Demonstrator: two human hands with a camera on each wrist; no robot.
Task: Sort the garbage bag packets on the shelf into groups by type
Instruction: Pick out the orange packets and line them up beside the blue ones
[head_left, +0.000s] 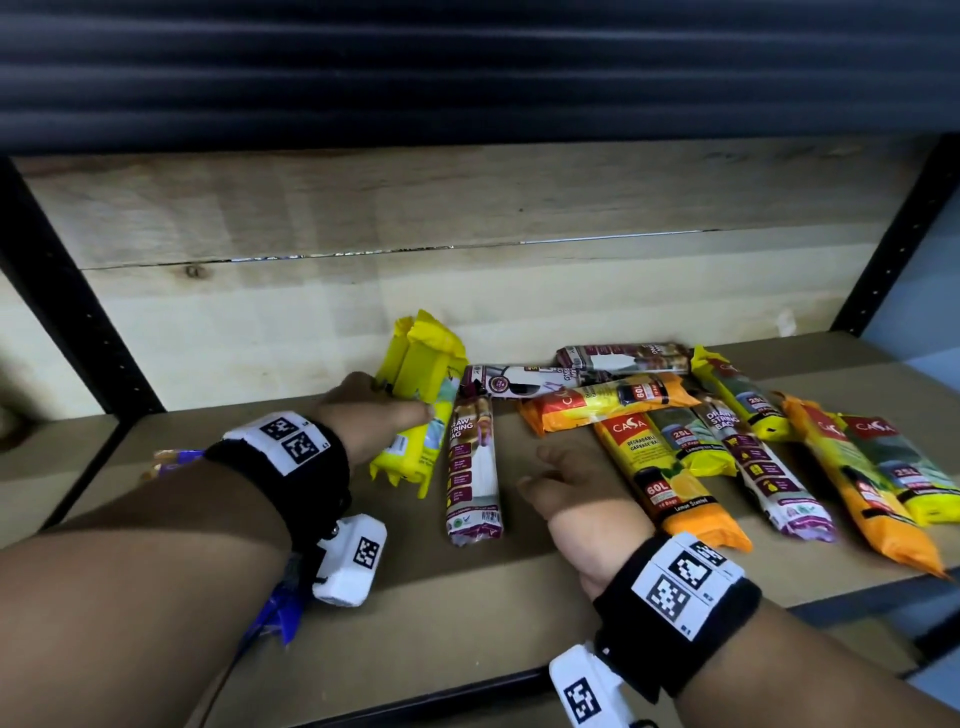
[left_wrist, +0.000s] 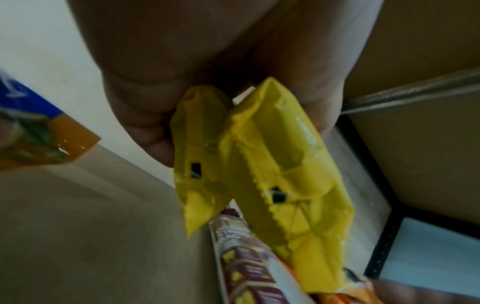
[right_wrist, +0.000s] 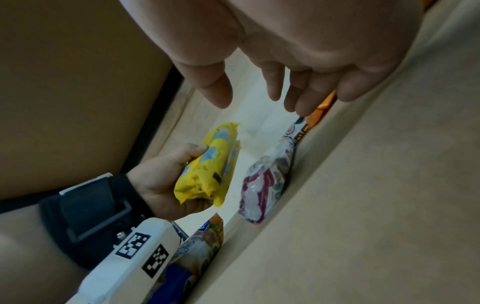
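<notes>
Yellow packets in left hand, near shelf's back edge.

You have bare shelf board along the front and at the back left — packets crowd the right half, overlapping; a draw-string packet lies mid-shelf.

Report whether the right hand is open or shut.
Open: the right hand hovers over the shelf, fingers spread and holding nothing.
</notes>
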